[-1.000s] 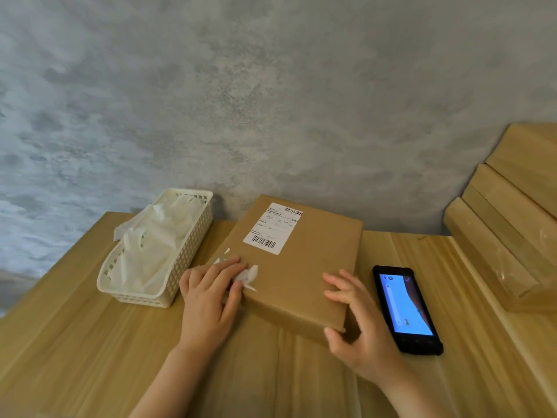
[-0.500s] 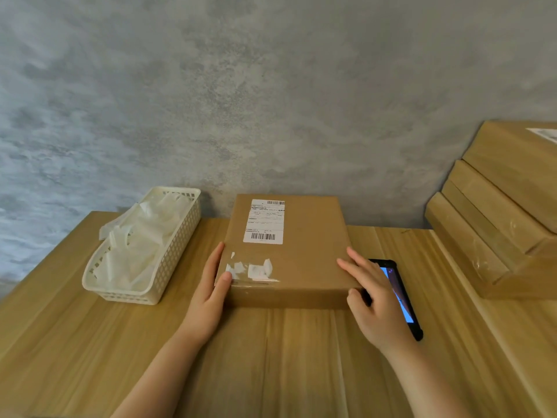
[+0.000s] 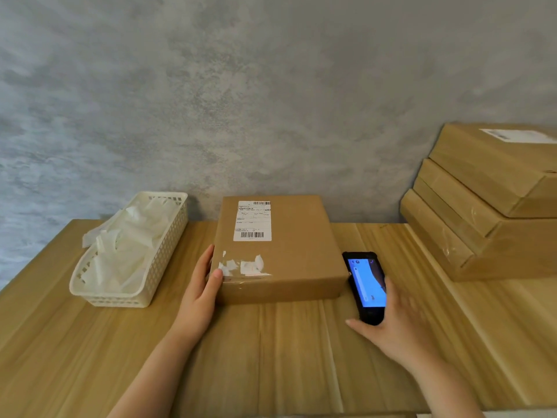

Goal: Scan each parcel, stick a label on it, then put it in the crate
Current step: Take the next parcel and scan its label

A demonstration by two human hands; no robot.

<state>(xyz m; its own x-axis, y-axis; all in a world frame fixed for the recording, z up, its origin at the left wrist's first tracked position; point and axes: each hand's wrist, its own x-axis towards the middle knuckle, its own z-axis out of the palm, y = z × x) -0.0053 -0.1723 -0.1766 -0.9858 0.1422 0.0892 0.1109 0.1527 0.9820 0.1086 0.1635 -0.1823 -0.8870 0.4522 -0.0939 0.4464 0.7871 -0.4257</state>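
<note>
The brown cardboard parcel (image 3: 280,251) lies flat near the middle of the wooden table (image 3: 90,342), its long axis running from the near edge toward the grey wall (image 3: 271,86), with the far short end close to the wall. A white shipping label (image 3: 252,220) sits on the far left part of its top, long side along the parcel's length, barcodes at its far and near ends. Nearer, on the left of the top, are torn white label scraps (image 3: 244,266).

The left hand (image 3: 200,292) rests against the parcel's near left corner, fingers straight along the left side and thumb laid on the top edge. Just right of the parcel lies a black handheld scanner (image 3: 366,286), screen up and lit blue, its length parallel to the parcel's. The right hand (image 3: 398,327) covers its near end, fingers spread and relaxed; whether they grip it cannot be told through the blur.

Left of the parcel stands a white basket (image 3: 162,254) filled with white paper pieces. At the far right is a stack of cardboard boxes (image 3: 488,212).
</note>
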